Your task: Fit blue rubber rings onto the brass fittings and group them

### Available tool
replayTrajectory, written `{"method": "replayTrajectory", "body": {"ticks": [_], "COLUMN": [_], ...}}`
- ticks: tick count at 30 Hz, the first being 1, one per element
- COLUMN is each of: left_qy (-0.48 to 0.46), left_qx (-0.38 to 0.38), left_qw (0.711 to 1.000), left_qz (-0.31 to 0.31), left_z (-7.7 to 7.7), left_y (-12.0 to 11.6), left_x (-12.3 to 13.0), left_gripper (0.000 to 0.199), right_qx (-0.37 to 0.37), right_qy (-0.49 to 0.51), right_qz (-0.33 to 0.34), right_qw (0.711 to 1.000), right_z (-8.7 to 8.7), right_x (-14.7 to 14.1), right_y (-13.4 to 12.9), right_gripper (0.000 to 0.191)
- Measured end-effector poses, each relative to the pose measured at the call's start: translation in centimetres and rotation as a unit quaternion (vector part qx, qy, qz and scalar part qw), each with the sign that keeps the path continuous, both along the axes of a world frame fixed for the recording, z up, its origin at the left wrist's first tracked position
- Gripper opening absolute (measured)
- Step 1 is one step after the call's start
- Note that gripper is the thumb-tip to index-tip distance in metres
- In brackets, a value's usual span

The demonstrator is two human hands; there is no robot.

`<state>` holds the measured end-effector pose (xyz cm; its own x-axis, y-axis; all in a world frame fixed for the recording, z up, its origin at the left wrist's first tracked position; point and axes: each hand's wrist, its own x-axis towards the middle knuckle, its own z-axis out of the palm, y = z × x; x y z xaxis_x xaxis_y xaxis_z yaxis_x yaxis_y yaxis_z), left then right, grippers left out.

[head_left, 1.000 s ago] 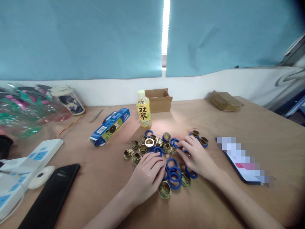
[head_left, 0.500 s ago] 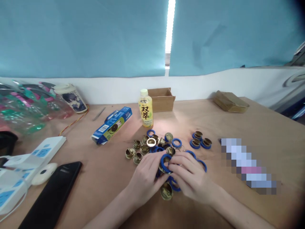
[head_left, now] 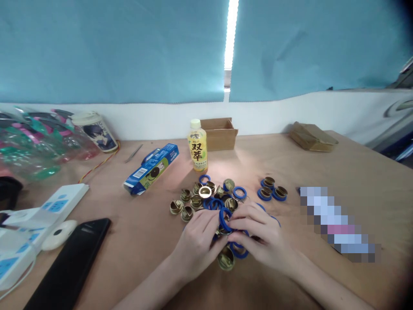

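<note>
Both hands meet over the near side of a pile of brass-coloured round parts and blue rings. My right hand [head_left: 263, 237] pinches a blue ring [head_left: 225, 219], which stands tilted between the hands. Just under the ring, my left hand [head_left: 200, 243] has its fingers closed on a brass metal part [head_left: 222, 230], mostly covered by fingers. Below them lies another brass part [head_left: 226, 258]. Loose brass parts [head_left: 176, 207] and a blue ring [head_left: 239, 192] spread behind the hands. Three brass parts seated in blue rings [head_left: 279, 193] form a group to the right.
A yellow-labelled bottle [head_left: 198, 148] stands behind the pile, before an open cardboard box [head_left: 221, 137]. Left are a blue carton [head_left: 151, 168], a black phone [head_left: 69, 262], a power strip [head_left: 48, 211] and spray bottles [head_left: 41, 150]. Right lie a blurred packet [head_left: 335, 224] and a brown paper package [head_left: 312, 137].
The blue ring between my hands has tilted more upright and away from the metal part. My right hand has shifted slightly, and my left fingers have moved a little lower.
</note>
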<state>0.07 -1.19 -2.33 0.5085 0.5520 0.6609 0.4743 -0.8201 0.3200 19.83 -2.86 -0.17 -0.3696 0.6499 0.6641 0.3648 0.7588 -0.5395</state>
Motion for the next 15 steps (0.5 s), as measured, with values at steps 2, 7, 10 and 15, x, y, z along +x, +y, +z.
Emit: {"method": "replayTrajectory", "body": {"ticks": [2,7,10,15], "left_qy": [0.001,0.005,0.005,-0.018], "left_qx": [-0.003,-0.002,-0.014,-0.078], "left_qw": [1.0,1.0,1.0,0.997], "left_qz": [-0.001,-0.003,-0.001,0.003], "left_z": [0.07,0.18,0.15,0.2], "left_y": [-0.03,0.0,0.04,-0.29], "left_x": [-0.01,-0.02,-0.04,-0.06], "left_gripper": [0.024,0.028,0.027,0.036], "right_qx": [-0.016,-0.045,-0.088,-0.182], "right_qy": [0.019,0.044,0.065,0.127], "right_qz": [-0.002,-0.013,-0.008,-0.042], "right_qw": [1.0,0.998,0.994,0.974], "right_z": [0.07,0.22,0.4,0.76], "right_x": [-0.11,-0.3,-0.28,0.05], "right_y": [-0.01,-0.12,-0.1,0.1], "right_gripper": [0.008,0.006,0.005,0.005]}}
